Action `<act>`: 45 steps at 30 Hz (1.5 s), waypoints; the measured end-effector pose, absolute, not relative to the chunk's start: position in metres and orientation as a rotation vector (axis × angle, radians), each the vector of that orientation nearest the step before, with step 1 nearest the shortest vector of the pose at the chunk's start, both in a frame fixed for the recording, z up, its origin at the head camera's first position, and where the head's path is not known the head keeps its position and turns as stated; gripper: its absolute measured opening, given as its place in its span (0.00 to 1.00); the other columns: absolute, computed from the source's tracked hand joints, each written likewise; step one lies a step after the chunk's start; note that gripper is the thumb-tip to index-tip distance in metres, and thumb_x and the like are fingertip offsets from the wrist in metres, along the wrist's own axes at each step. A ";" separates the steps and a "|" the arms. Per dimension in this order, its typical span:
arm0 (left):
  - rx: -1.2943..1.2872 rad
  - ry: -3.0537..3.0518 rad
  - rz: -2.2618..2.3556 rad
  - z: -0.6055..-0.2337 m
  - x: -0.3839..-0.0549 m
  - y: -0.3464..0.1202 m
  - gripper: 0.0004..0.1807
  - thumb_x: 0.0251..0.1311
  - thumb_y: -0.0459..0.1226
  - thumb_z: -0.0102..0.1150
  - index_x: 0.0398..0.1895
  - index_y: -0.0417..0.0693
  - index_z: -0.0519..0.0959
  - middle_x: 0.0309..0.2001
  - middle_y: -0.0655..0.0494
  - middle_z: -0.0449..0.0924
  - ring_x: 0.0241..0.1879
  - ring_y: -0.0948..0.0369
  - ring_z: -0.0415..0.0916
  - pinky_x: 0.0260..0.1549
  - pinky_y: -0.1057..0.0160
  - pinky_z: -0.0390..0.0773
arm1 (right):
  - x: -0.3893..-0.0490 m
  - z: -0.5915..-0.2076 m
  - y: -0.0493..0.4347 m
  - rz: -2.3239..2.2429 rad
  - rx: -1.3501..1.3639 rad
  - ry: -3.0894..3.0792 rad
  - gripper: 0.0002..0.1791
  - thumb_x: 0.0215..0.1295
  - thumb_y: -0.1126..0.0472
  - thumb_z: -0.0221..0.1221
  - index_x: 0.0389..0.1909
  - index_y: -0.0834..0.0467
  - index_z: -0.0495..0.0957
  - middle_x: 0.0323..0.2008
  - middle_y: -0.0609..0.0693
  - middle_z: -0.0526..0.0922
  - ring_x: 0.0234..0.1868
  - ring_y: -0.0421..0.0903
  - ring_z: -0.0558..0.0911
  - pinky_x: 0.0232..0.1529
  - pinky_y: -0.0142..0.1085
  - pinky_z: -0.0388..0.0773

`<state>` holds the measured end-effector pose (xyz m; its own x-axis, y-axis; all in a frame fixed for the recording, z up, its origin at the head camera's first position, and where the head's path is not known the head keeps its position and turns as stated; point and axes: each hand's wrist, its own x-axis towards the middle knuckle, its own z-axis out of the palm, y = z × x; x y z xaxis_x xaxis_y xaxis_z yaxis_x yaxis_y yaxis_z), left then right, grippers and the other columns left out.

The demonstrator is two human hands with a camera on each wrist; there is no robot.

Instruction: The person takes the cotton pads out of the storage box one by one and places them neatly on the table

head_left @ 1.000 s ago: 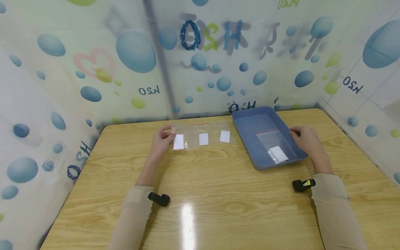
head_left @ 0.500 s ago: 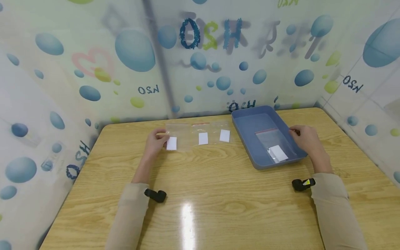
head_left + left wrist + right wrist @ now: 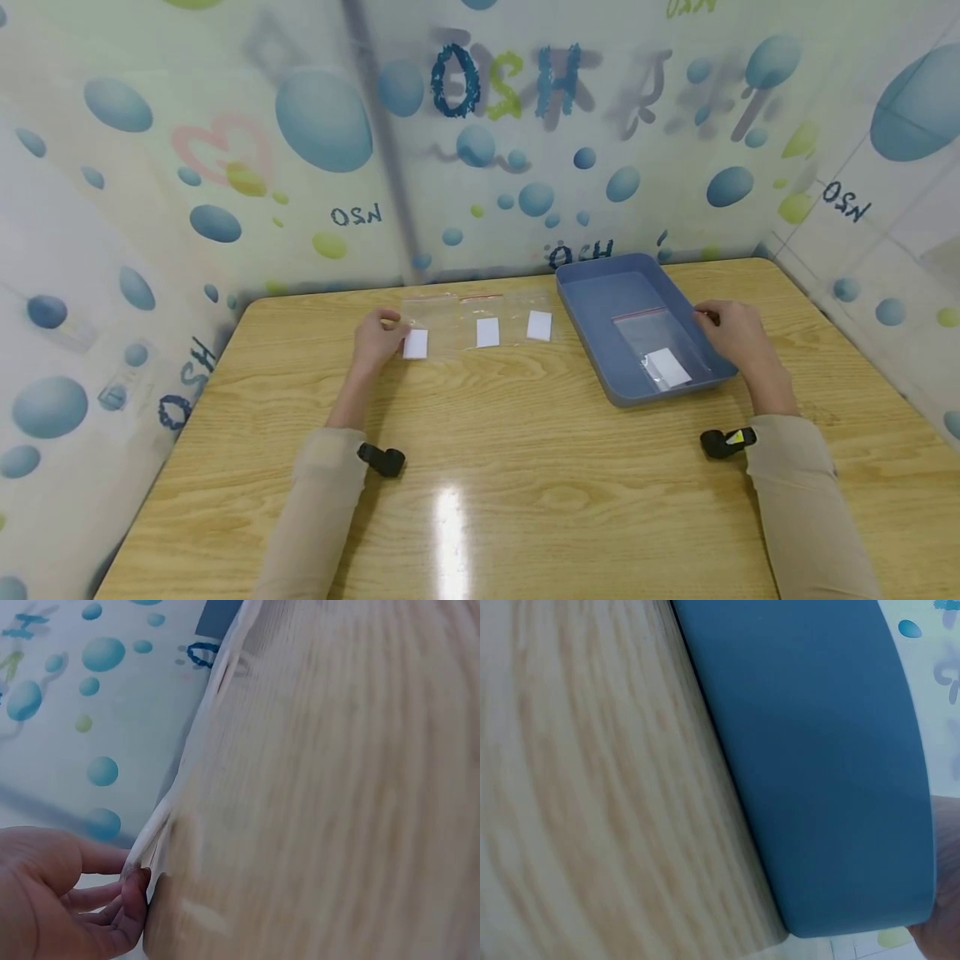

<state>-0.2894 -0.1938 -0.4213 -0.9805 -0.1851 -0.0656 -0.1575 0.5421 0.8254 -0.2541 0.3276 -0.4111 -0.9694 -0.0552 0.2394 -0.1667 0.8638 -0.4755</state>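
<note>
My left hand (image 3: 377,339) pinches the left edge of a clear zip bag (image 3: 441,314) holding a white card (image 3: 416,344). The left wrist view shows the thumb and fingers of that hand (image 3: 75,896) together on the bag's thin edge. Two more such bags lie in a row to its right, one with a middle card (image 3: 487,332) and one with a right card (image 3: 539,326). My right hand (image 3: 737,335) grips the right rim of a blue-grey tray (image 3: 607,287); its fingertips are partly hidden. Inside the tray lies a red-striped zip bag (image 3: 647,332) with a white card (image 3: 667,367).
Everything stands on a wood-grain table (image 3: 525,475), pushed near a patterned curtain (image 3: 495,192) at the back. Similar patterned walls close in both sides. In the right wrist view the tray's outer wall (image 3: 817,765) fills much of the picture.
My left hand has drawn the leftmost bag to the left, spreading it out from the middle bag, then shifted it slightly back right. The right hand and tray have stayed put.
</note>
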 end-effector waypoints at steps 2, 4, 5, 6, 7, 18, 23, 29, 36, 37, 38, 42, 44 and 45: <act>0.310 -2.757 -1.405 -0.421 -0.289 -0.193 0.18 0.68 0.35 0.58 0.56 0.31 0.75 0.49 0.34 0.80 0.41 0.51 0.78 0.32 0.66 0.75 | -0.254 -0.411 0.328 0.745 0.177 -2.819 0.14 0.74 0.68 0.54 0.49 0.77 0.79 0.42 0.74 0.82 0.36 0.63 0.81 0.36 0.55 0.76; 0.313 -2.772 -1.363 -0.421 -0.290 -0.192 0.18 0.68 0.35 0.57 0.56 0.30 0.75 0.50 0.34 0.80 0.44 0.49 0.78 0.36 0.62 0.76 | -0.255 -0.411 0.328 0.744 0.184 -2.816 0.14 0.74 0.68 0.54 0.49 0.77 0.79 0.42 0.74 0.82 0.35 0.62 0.81 0.35 0.54 0.76; 0.315 -2.777 -1.354 -0.420 -0.290 -0.192 0.18 0.69 0.35 0.57 0.55 0.30 0.76 0.50 0.33 0.80 0.45 0.48 0.78 0.36 0.61 0.76 | -0.255 -0.411 0.328 0.746 0.187 -2.815 0.14 0.74 0.68 0.54 0.49 0.77 0.79 0.42 0.74 0.82 0.35 0.62 0.81 0.35 0.54 0.76; 0.316 -2.781 -1.349 -0.420 -0.290 -0.192 0.18 0.69 0.36 0.57 0.55 0.30 0.76 0.51 0.33 0.80 0.45 0.48 0.78 0.37 0.60 0.76 | -0.255 -0.411 0.328 0.747 0.186 -2.814 0.15 0.75 0.68 0.54 0.49 0.77 0.79 0.42 0.74 0.82 0.36 0.62 0.81 0.36 0.54 0.76; 0.318 -2.783 -1.346 -0.420 -0.290 -0.192 0.18 0.69 0.36 0.57 0.54 0.30 0.76 0.51 0.33 0.80 0.46 0.47 0.78 0.38 0.60 0.75 | -0.256 -0.411 0.328 0.748 0.187 -2.813 0.15 0.75 0.68 0.54 0.49 0.77 0.79 0.42 0.74 0.82 0.36 0.62 0.81 0.36 0.55 0.76; 0.292 -2.784 -1.442 -0.414 -0.284 -0.194 0.20 0.70 0.38 0.58 0.57 0.30 0.75 0.46 0.37 0.79 0.31 0.58 0.76 0.28 0.67 0.73 | -0.256 -0.411 0.326 0.756 0.148 -2.835 0.15 0.75 0.68 0.53 0.50 0.77 0.78 0.43 0.74 0.81 0.39 0.64 0.80 0.37 0.55 0.76; 0.289 -2.747 -1.496 -0.413 -0.281 -0.195 0.22 0.70 0.38 0.57 0.58 0.29 0.73 0.43 0.39 0.79 0.30 0.60 0.77 0.27 0.69 0.73 | -0.256 -0.411 0.327 0.756 0.148 -2.840 0.15 0.75 0.68 0.53 0.51 0.77 0.78 0.43 0.74 0.81 0.38 0.63 0.80 0.37 0.55 0.76; 0.344 -2.663 -1.570 -0.412 -0.279 -0.192 0.23 0.70 0.37 0.55 0.62 0.30 0.71 0.48 0.36 0.80 0.33 0.59 0.79 0.28 0.70 0.74 | -0.255 -0.409 0.325 0.761 0.123 -2.856 0.15 0.76 0.67 0.52 0.52 0.77 0.77 0.45 0.74 0.81 0.40 0.64 0.80 0.39 0.57 0.77; 0.365 -2.534 -1.647 -0.408 -0.276 -0.183 0.22 0.71 0.38 0.56 0.61 0.33 0.73 0.49 0.40 0.76 0.43 0.48 0.81 0.32 0.69 0.76 | -0.255 -0.410 0.327 0.760 0.137 -2.848 0.15 0.75 0.67 0.53 0.51 0.78 0.78 0.44 0.75 0.81 0.40 0.65 0.80 0.39 0.57 0.77; 0.353 -2.524 -1.657 -0.406 -0.276 -0.182 0.22 0.71 0.38 0.56 0.61 0.33 0.73 0.49 0.40 0.75 0.45 0.46 0.81 0.33 0.68 0.76 | -0.255 -0.411 0.327 0.760 0.141 -2.847 0.15 0.75 0.67 0.53 0.51 0.78 0.78 0.44 0.75 0.81 0.40 0.65 0.80 0.39 0.57 0.77; 0.339 -2.518 -1.660 -0.405 -0.275 -0.180 0.21 0.71 0.38 0.56 0.61 0.32 0.74 0.49 0.39 0.75 0.46 0.45 0.81 0.34 0.67 0.77 | -0.255 -0.411 0.327 0.763 0.144 -2.845 0.15 0.75 0.67 0.53 0.51 0.78 0.78 0.44 0.75 0.81 0.41 0.65 0.80 0.39 0.58 0.76; 0.283 -2.514 -1.663 -0.398 -0.273 -0.173 0.22 0.70 0.37 0.56 0.60 0.31 0.74 0.48 0.37 0.77 0.47 0.41 0.81 0.36 0.66 0.80 | -0.256 -0.413 0.328 0.764 0.151 -2.842 0.15 0.76 0.67 0.53 0.51 0.78 0.77 0.45 0.75 0.81 0.41 0.66 0.80 0.40 0.58 0.76; 0.261 -2.510 -1.678 -0.395 -0.272 -0.168 0.22 0.70 0.37 0.57 0.60 0.30 0.74 0.48 0.37 0.78 0.47 0.41 0.81 0.39 0.64 0.81 | -0.255 -0.413 0.328 0.764 0.155 -2.839 0.15 0.76 0.67 0.53 0.51 0.78 0.78 0.45 0.75 0.81 0.41 0.66 0.80 0.40 0.58 0.76; 0.252 -2.508 -1.693 -0.393 -0.271 -0.165 0.22 0.70 0.37 0.57 0.60 0.30 0.74 0.48 0.37 0.78 0.47 0.40 0.81 0.40 0.63 0.82 | -0.255 -0.413 0.329 0.764 0.158 -2.837 0.16 0.76 0.67 0.53 0.51 0.78 0.78 0.45 0.75 0.81 0.41 0.66 0.80 0.39 0.58 0.76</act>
